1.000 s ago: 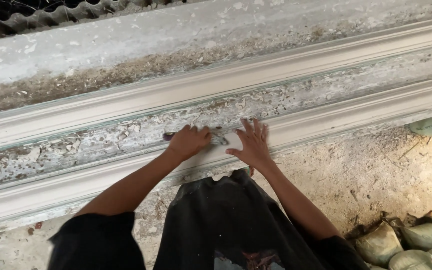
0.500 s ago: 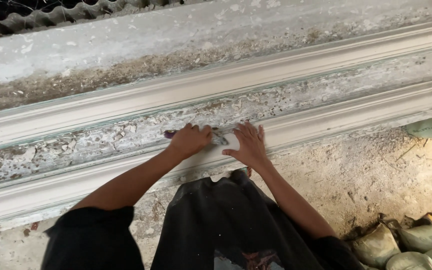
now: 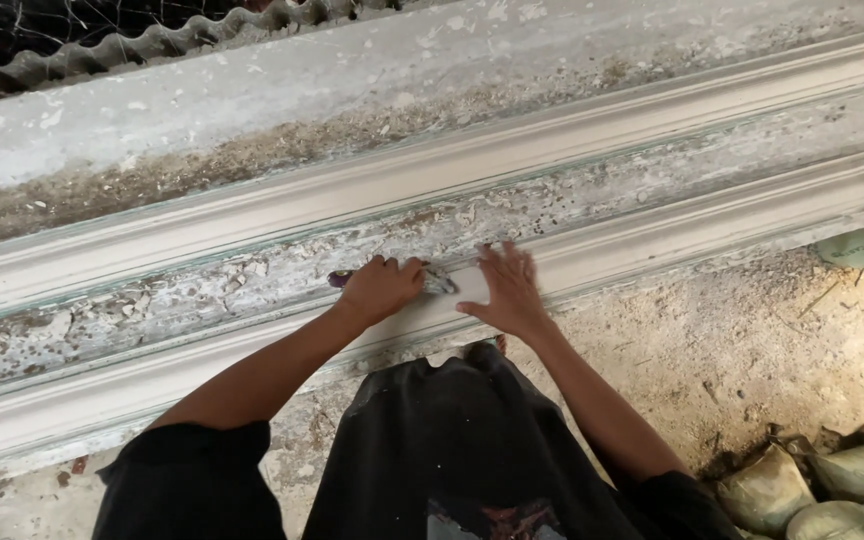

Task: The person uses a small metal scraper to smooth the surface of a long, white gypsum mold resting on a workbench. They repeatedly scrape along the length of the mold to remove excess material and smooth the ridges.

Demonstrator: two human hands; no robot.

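Scraper (image 3: 432, 280) with purple handle, clamped in left hand (image 3: 382, 288), fingers curled shut around it, blade flat in flaky middle channel of long plaster moulding (image 3: 652, 200). Right hand (image 3: 507, 292) open, fingers spread, pressing beside blade. Likely light, stiff, thin-edged; best gripped by handle, away from blade. Sacks (image 3: 812, 490) lower right.

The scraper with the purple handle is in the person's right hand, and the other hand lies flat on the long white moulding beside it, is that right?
Not quite. The head view shows the scraper gripped in the left hand, its purple handle end sticking out to the left. It is the right hand that lies flat, fingers spread, on the long white moulding beside it.
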